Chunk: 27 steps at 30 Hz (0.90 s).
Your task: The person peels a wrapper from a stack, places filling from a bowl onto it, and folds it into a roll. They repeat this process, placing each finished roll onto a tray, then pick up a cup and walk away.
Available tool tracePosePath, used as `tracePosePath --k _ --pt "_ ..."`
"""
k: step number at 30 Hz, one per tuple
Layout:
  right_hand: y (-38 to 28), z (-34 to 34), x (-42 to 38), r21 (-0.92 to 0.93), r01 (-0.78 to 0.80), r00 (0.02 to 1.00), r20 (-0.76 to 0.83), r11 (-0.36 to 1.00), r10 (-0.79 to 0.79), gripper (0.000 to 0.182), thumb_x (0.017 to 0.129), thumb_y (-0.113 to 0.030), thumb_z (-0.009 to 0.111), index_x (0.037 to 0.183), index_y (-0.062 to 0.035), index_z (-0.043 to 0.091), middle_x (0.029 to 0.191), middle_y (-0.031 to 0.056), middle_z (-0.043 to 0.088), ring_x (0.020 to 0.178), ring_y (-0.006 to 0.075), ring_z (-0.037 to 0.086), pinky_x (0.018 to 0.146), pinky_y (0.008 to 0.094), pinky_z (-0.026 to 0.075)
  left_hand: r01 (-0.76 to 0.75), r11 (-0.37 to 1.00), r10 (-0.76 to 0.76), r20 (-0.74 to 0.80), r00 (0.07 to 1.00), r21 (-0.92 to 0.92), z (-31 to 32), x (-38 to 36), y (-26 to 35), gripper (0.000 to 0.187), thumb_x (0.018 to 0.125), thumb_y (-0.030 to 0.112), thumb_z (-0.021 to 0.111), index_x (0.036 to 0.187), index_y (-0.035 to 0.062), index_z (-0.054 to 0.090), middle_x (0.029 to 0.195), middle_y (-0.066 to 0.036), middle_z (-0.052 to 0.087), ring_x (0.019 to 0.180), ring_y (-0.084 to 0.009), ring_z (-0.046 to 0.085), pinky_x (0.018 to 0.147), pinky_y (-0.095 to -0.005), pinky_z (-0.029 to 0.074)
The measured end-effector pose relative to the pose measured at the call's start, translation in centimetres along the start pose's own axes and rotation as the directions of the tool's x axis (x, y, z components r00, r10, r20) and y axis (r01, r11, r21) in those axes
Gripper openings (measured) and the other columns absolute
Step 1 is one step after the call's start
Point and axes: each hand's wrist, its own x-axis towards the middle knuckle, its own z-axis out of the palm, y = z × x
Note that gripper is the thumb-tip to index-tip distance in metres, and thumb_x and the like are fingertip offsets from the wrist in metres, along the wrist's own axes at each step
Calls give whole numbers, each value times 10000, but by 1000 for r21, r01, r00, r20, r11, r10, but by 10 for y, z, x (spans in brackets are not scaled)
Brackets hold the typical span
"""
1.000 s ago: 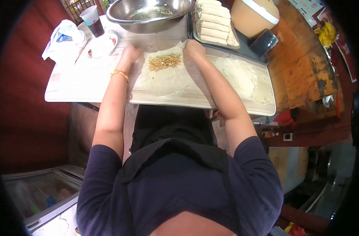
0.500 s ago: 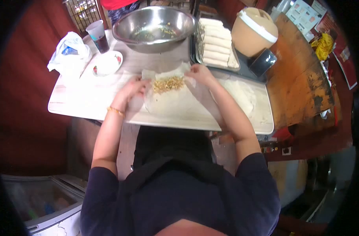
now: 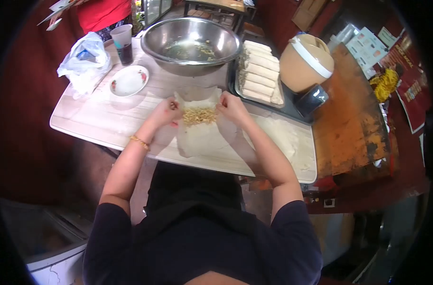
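Observation:
A thin pale spring roll wrapper (image 3: 197,141) lies flat near the table's front edge, with a strip of shredded filling (image 3: 200,116) across its middle. At the left end of the filling, my left hand (image 3: 166,114) is closed on the wrapper's side edge. My right hand (image 3: 232,108) pinches the opposite edge, just right of the filling. The wrapper's far edge stands slightly raised and wavy. To the right, partly behind my right forearm, more pale wrappers (image 3: 278,135) lie on the table. My fingertips are partly hidden by the hands.
A steel bowl (image 3: 152,51) with filling remnants stands at the back. Right of it, rolled spring rolls (image 3: 260,71) fill a tray beside a tan jug (image 3: 304,64) and a dark cup (image 3: 312,100). A saucer (image 3: 128,81), plastic cup (image 3: 124,45) and white bag (image 3: 86,64) sit left.
My right hand has come inward, toward the filling, with the wrapper's right edge. My left hand stays at the left edge. The camera view has shifted, and more of a person in red shows behind.

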Motion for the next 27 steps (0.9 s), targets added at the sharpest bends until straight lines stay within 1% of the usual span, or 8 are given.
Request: tracePosePath --k 4,5,14,16,18,21,23,27 --pt "-3 7 3 106 -4 1000 17 994 2 196 784 -129 706 846 13 585 717 169 641 637 277 656 609 378 513 48 996 -42 78 996 -74 7 2 13 245 857 115 702 970 -31 541 809 -106 643 564 -156 639 489 -306 575" --pt "-5 7 2 277 -149 984 141 949 113 219 866 -164 706 816 -5 563 666 60 612 567 117 586 528 285 465 75 995 -68 83 994 -73 9 -1 19 251 866 123 709 959 -30 533 796 -108 646 552 -160 640 483 -303 569" --pt "2 9 2 511 -312 928 344 801 142 297 981 -243 574 941 26 695 689 21 616 632 92 575 585 254 467 217 946 -174 187 967 -240 10 -7 16 239 939 240 633 1005 11 625 731 -37 617 617 -129 611 550 -269 510" --pt "9 10 2 403 -109 956 294 909 -16 233 946 -185 598 1003 6 718 707 6 631 684 106 589 638 272 488 -110 989 94 151 984 99 8 -9 9 213 910 177 637 1025 1 670 756 -23 612 627 -135 603 577 -264 492" --pt "20 8 2 395 -14 949 296 919 -113 219 897 -147 632 1045 -16 725 858 45 664 787 165 618 740 298 506 -185 973 157 192 969 135 6 -8 -2 225 878 154 671 1034 -7 694 904 -89 640 696 -160 613 632 -280 490" --pt "6 -13 -1 174 342 869 316 923 -381 277 864 -131 646 1108 -15 705 1369 156 542 1064 306 625 908 368 496 -351 845 293 200 935 403 7 -22 17 257 851 170 708 1030 -12 680 1095 -180 628 795 -236 635 721 -342 512" --pt "4 -15 -6 197 341 864 319 919 -389 297 859 -130 659 1134 -23 694 1361 162 554 1047 295 627 884 357 500 -525 687 487 218 846 503 8 -29 23 312 819 200 741 1033 -14 667 1208 -221 580 874 -327 632 797 -405 506" --pt "7 -12 -13 198 381 850 309 903 -427 404 873 -169 691 1246 -37 611 1347 143 573 1034 283 634 863 352 506 -669 488 693 217 687 561 11 -19 4 331 821 179 755 1071 -6 641 1175 -179 604 714 -259 617 688 -354 510"
